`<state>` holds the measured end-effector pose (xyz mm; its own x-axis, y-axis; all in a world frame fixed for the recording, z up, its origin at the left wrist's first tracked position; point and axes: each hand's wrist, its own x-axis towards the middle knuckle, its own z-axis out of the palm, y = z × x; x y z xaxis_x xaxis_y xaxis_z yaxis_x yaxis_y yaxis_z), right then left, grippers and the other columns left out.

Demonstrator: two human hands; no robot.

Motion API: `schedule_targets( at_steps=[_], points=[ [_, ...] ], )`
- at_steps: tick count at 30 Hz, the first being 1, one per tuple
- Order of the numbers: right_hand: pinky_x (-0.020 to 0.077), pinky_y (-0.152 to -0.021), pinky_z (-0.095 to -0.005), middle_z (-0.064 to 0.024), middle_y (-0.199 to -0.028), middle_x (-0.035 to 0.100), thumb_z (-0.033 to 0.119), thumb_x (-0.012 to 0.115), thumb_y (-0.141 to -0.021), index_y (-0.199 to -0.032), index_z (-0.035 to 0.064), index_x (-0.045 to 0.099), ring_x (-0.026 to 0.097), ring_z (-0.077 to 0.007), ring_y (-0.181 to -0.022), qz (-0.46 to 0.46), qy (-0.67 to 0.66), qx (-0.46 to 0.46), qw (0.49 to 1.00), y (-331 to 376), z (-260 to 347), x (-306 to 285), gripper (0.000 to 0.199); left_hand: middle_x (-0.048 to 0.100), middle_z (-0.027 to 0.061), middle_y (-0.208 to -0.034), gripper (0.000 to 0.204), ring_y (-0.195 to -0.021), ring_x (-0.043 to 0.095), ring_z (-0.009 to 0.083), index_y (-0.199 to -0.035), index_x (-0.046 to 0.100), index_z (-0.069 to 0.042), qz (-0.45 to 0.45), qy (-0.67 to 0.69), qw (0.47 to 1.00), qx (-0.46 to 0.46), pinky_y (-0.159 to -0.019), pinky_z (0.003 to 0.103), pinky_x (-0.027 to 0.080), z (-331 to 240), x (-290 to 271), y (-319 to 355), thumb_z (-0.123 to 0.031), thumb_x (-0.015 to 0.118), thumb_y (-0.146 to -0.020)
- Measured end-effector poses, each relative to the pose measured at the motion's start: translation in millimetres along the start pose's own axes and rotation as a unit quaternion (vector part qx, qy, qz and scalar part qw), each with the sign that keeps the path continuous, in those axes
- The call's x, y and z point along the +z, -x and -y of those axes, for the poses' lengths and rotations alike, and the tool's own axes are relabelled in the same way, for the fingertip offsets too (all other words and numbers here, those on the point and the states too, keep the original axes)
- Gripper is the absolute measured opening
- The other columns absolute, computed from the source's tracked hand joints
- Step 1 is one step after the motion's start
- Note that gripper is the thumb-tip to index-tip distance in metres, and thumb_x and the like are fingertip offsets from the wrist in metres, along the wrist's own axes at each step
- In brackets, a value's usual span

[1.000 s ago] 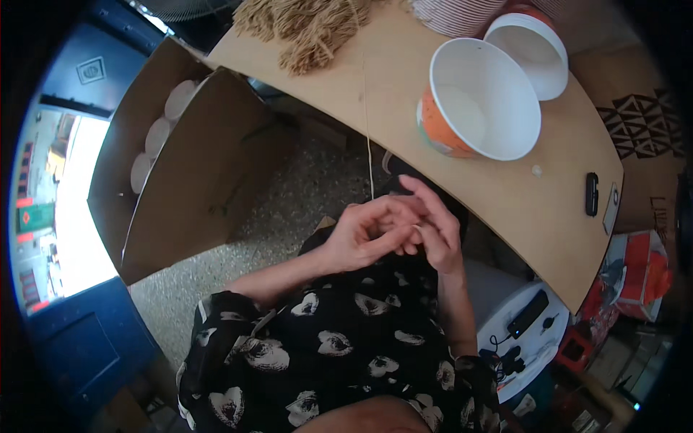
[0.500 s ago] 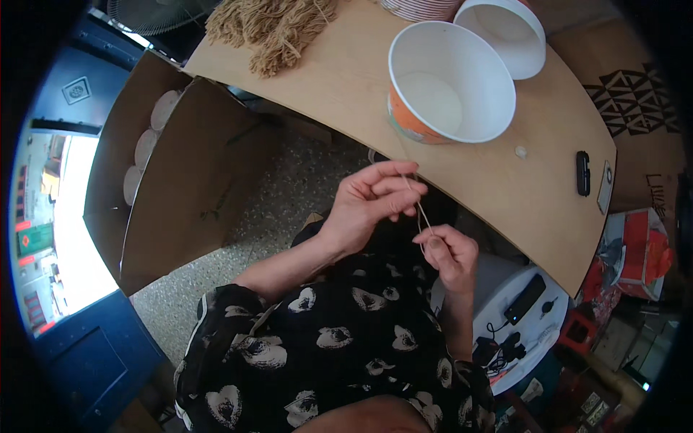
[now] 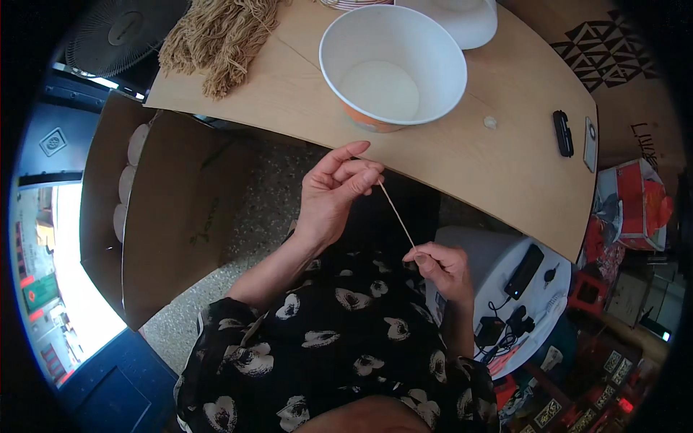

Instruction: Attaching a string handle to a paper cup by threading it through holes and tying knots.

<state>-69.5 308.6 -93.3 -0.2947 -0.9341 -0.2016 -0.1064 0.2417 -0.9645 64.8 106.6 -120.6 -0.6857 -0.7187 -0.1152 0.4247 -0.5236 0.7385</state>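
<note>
A thin tan string [image 3: 397, 215] runs straight and slanting between my two hands, just off the table's front edge. My left hand [image 3: 334, 186] pinches its upper end between thumb and fingers, with the index finger raised. Lower and to the right, my right hand [image 3: 442, 267] grips the other end between thumb and forefinger. Beyond my left hand stands a large white paper bucket [image 3: 390, 94] with an orange outside, open at the top. A heap of tan strings [image 3: 220, 43] lies at the far left of the table.
The wooden table [image 3: 520, 166] carries a black clip-like object [image 3: 563, 133], a small pale piece [image 3: 490, 123] and another white tub [image 3: 462, 22]. A tall cardboard box [image 3: 180, 216] with white round things stands left. A white stool [image 3: 498, 310] holds a black power bank and cables at right.
My hands have moved apart, and the string between them is now pulled straight. My view has shifted, so the table and bucket appear farther left and higher.
</note>
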Motion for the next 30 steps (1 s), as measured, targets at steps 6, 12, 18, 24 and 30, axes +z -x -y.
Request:
schedule_targets(
  at_steps=[6, 12, 18, 24, 30],
  points=[
    [0.0440, -0.062, -0.0274, -0.0048, -0.077, 0.062, 0.020, 0.065, -0.091, -0.096, -0.0009, 0.070, 0.057, -0.0140, -0.068, 0.072, 0.069, 0.029, 0.995, -2.8, -16.6, -8.7, 0.022, 0.072, 0.0114, -0.099, 0.020, -0.086, 0.068, 0.0133, -0.108, 0.064, 0.001, 0.030, -0.090, 0.996, -0.004, -0.074, 0.024, 0.054, -0.2, 0.2, 7.3, -0.001, 0.068, -0.089],
    [0.0377, -0.105, -0.0418, -0.0155, -0.132, 0.054, 0.031, 0.081, -0.076, -0.134, -0.0007, 0.048, 0.051, -0.0304, -0.122, -0.114, 0.198, -0.152, 0.962, -30.3, 27.8, -5.4, 0.074, 0.072, 0.0089, -0.100, 0.014, -0.088, 0.069, 0.0119, -0.100, 0.069, 0.003, 0.157, -0.281, 0.946, 0.042, -0.080, 0.024, 0.056, -13.0, 35.2, 22.1, 0.003, 0.069, -0.086],
    [0.0452, -0.067, -0.0210, -0.0034, -0.082, 0.062, 0.013, 0.065, -0.094, -0.123, -0.0022, 0.050, 0.057, -0.0060, -0.074, -0.102, -0.117, -0.110, 0.982, -48.3, 29.7, 11.6, 0.036, 0.071, 0.0104, -0.101, 0.018, -0.092, 0.067, 0.0138, -0.105, 0.066, 0.003, 0.132, -0.269, 0.953, 0.036, -0.083, 0.027, 0.055, -21.6, 50.9, 10.3, 0.005, 0.067, -0.088],
    [0.0357, -0.049, -0.0182, 0.0017, -0.065, 0.055, 0.001, 0.067, -0.090, -0.091, -0.0024, 0.064, 0.044, -0.0012, -0.055, -0.240, -0.057, -0.215, 0.945, -57.0, 32.5, 18.1, 0.004, 0.071, 0.0095, -0.097, 0.017, -0.092, 0.067, 0.0135, -0.101, 0.067, 0.004, 0.085, -0.336, 0.932, 0.104, -0.085, 0.026, 0.053, -36.5, 59.5, 1.2, 0.008, 0.070, -0.084],
    [0.0330, -0.048, -0.0174, 0.0031, -0.065, 0.057, -0.003, 0.069, -0.086, -0.092, -0.0030, 0.066, 0.042, 0.0006, -0.053, -0.335, -0.039, -0.275, 0.900, -78.3, 33.2, 9.4, 0.007, 0.072, 0.0044, -0.092, 0.032, -0.095, 0.067, 0.0255, -0.099, 0.073, -0.009, 0.114, -0.753, 0.504, 0.407, -0.087, 0.038, 0.049, -105.0, 79.8, -41.1, -0.009, 0.084, -0.068]
  ],
)
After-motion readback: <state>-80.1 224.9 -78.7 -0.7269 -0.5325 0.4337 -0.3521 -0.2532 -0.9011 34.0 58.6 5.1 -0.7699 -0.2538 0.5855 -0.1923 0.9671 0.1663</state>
